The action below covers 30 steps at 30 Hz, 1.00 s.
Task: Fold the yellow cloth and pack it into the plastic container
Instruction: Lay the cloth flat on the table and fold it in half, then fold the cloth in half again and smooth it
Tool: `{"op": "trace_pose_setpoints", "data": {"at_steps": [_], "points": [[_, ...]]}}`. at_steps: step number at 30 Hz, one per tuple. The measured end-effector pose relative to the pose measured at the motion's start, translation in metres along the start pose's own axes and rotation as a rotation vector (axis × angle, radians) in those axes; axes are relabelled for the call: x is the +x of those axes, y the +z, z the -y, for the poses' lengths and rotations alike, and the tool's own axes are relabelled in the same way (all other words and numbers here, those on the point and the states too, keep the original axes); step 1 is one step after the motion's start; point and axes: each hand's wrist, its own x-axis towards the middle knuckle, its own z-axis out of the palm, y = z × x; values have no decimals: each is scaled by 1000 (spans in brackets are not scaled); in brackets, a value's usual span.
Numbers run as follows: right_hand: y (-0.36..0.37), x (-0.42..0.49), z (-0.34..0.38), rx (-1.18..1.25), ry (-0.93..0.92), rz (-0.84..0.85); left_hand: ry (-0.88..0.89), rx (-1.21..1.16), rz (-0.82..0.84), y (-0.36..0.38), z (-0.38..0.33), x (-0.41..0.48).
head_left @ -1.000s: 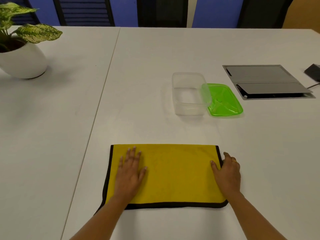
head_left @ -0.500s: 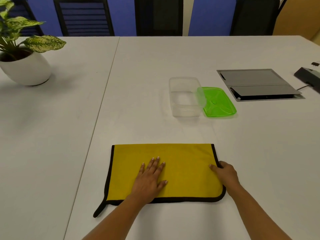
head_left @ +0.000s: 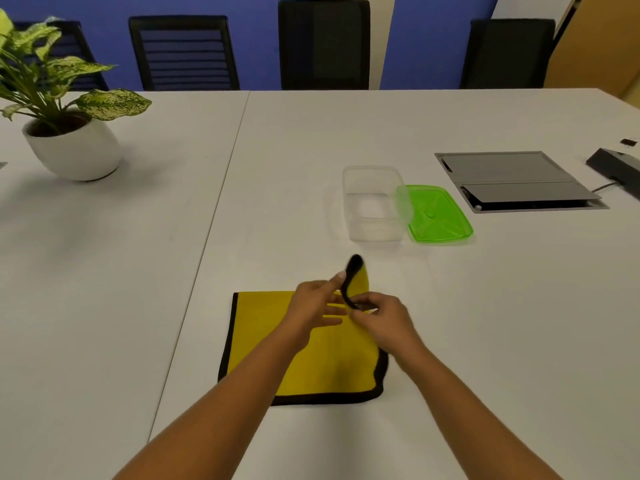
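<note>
On the table [head_left: 138,306], cloth [head_left: 263,327] lies folded, long axis left-right, directly under both hands; container [head_left: 375,233] stands open beyond, slightly right. Left hand [head_left: 313,303] spread at mid-cloth; right hand [head_left: 384,317] pinches the raised right corner.

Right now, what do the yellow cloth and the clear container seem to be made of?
Yellow cloth: soft matte fabric, perhaps microfibre, with black trim; its lifted corner bends limply. Container: clear, slightly glossy plastic; the table shows through its walls.
</note>
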Motion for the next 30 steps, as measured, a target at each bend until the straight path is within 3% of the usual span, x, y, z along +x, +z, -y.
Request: {"op": "trace_pose_setpoints", "data": {"at_steps": [8,13,20,30], "points": [[47,-20,8,116,-119,123,61,109,-166,-48,3,-9],[57,-20,-23,-221,-284,44,28,107,-226,-94,18,-14],[85,-23,-47,-687,-396,455,-33,260,-314,-140,40,0],[101,-24,-51,-806,-407,527,-59,449,-434,-151,66,14]]}}
